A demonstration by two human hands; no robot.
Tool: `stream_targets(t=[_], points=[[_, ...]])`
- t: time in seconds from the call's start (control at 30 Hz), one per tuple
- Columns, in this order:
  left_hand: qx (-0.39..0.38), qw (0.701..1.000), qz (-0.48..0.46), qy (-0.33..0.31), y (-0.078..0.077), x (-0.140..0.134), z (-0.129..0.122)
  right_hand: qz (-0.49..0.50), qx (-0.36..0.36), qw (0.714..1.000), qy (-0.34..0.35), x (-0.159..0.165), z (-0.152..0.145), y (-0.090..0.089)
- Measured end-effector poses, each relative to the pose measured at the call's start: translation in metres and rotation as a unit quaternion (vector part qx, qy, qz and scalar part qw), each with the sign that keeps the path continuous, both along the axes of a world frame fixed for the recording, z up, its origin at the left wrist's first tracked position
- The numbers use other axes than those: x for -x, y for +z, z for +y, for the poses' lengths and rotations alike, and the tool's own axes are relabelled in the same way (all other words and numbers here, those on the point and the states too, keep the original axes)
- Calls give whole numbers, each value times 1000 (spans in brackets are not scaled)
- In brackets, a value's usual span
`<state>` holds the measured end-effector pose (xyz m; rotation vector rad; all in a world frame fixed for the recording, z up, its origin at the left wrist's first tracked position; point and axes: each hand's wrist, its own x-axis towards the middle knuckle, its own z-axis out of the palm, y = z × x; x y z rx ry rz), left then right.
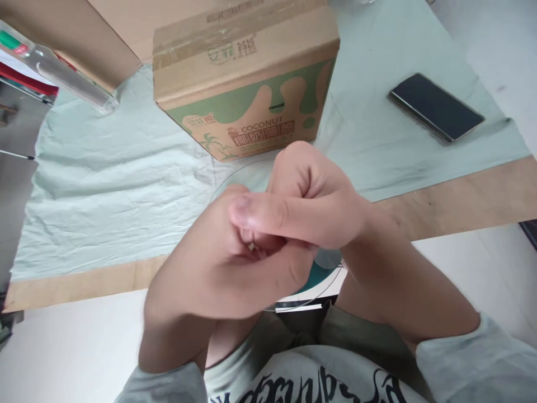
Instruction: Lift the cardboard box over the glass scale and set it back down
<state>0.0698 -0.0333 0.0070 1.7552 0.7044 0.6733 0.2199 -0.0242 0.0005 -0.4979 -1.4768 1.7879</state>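
My left hand and my right hand are pressed together close to the camera, fingers curled. The right thumb lies across the left hand's fingers. Whatever may be between them is hidden; only a small pale speck shows in the gap. Beneath the hands lies a round clear glass disc, its rim showing above and below them, on a pale green cloth. Something teal and white shows under the disc's near edge.
A cardboard box printed COCONUT stands just beyond the hands. A black phone lies face up at the right on the cloth. A clear bottle lies tilted at the far left. The wooden table edge runs across the front.
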Motion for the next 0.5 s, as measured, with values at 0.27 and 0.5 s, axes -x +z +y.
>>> stream_targets(t=[0.27,0.5], points=[[-6,999,-3,-46,9,-8,9,30,-29,999,-26,-8,1,2],[-120,990,25,-72,5,-1,26,-41,-80,994,-69,-7,9,-2]])
